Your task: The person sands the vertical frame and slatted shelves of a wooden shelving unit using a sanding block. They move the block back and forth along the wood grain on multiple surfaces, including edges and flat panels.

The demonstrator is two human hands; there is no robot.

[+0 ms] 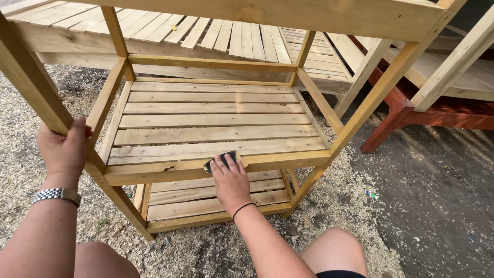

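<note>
A pale wooden slatted shelf unit (216,123) stands in front of me on the ground. My left hand (64,149) grips its front left post (31,85); a metal watch sits on that wrist. My right hand (230,180) presses a dark sanding pad (222,158) flat against the front rail (154,172) of the middle shelf. A lower slatted shelf (200,198) shows beneath the rail. A black band circles my right wrist.
Sawdust and wood shavings (329,206) cover the ground around the unit. More slatted wooden furniture (247,38) stands behind, and a red-brown stained piece (411,116) at the right. My bare knees (334,249) are at the bottom edge.
</note>
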